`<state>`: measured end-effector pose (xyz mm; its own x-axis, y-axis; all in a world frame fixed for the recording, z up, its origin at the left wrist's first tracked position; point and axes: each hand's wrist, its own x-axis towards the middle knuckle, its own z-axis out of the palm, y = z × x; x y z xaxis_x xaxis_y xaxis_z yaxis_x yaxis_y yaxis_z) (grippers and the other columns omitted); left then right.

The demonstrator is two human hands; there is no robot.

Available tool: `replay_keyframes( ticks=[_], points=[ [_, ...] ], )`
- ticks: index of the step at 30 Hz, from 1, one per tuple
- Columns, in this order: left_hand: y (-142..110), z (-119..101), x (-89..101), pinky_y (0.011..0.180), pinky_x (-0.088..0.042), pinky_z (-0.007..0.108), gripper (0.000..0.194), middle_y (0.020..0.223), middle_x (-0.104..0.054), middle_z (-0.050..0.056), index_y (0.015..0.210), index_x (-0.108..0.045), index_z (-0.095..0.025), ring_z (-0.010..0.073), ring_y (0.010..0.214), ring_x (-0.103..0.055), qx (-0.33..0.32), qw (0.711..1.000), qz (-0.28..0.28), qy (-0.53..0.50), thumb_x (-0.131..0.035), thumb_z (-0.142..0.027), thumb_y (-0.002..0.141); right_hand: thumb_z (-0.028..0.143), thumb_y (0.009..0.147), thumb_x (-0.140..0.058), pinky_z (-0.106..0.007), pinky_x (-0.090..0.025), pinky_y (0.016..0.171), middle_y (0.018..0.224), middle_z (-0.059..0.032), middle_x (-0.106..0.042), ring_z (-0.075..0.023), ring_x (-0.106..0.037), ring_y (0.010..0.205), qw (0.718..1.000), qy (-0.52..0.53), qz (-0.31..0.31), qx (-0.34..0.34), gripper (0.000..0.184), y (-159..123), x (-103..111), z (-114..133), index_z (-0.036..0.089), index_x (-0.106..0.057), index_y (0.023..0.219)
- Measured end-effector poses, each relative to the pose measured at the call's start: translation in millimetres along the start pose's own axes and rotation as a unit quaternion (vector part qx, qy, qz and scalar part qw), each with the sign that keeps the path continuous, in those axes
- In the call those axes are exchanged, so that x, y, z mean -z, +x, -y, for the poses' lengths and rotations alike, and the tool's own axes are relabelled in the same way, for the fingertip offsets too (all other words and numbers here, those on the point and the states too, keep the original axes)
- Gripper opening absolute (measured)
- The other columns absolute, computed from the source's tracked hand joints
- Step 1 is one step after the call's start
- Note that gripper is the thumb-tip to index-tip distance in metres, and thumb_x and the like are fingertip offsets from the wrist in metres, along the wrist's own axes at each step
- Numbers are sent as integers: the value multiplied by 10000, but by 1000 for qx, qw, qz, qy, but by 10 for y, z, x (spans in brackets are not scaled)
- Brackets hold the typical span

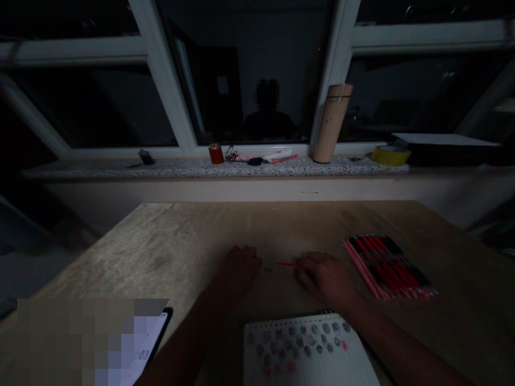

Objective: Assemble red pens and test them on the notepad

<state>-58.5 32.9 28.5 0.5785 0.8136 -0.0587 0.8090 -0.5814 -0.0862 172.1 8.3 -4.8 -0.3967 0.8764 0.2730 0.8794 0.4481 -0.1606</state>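
Note:
My left hand [243, 265] rests on the wooden table [177, 230] with its fingers curled in; the dim light hides whatever may be under them. Across a small gap, my right hand [322, 273] lies palm down with bent fingers. A thin red stick [286, 264] sticks out to the left from under those fingers; its other end is hidden. Just in front of my body is a spiral notebook [317, 370], its page covered with rows of dark round marks and a few red ones. Beside my right hand lie several red, black and pink pens [390, 268] in rows.
A phone [159, 335] with a lit screen lies at the lower left, partly blurred out. On the stone windowsill [177, 167] stand a tall tan flask [333, 123], a small red jar [216, 154] and a yellow tape roll [390, 155]. Dark windows rise behind.

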Motion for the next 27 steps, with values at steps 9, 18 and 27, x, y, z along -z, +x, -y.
replay_keyframes(
  ticks=[9, 18, 27],
  points=[
    [-37, -11, 24, 741, -419, 310, 156, 899, -640, 52, 887, -627, -183, 187, 805, -595, -13, 997, 13, -72, -481, -219, 845, 269, 893, -460, -272, -338, 679, 756, -34, -606, -152, -549, 712, 1000, -20, -1, 20, 224, 64, -89, 46, 217, -669, 955],
    [79, 4, -86, 835, -407, 295, 205, 1001, -610, 58, 1004, -620, -185, 182, 934, -551, -9, 990, -83, -116, -514, -280, 855, 252, 905, -485, -295, -349, 720, 826, -45, -639, -179, -558, 794, 997, -23, 7, 76, 216, 108, -120, 83, 240, -649, 1044],
    [123, 91, -247, 790, -418, 285, 244, 912, -607, 68, 877, -644, -161, 167, 862, -556, 13, 994, -59, -96, -421, -254, 907, 324, 911, -457, -289, -420, 703, 967, -70, -690, -196, -633, 837, 1000, -16, 5, 2, 276, 20, -9, -111, 209, -582, 1129]
  ],
)
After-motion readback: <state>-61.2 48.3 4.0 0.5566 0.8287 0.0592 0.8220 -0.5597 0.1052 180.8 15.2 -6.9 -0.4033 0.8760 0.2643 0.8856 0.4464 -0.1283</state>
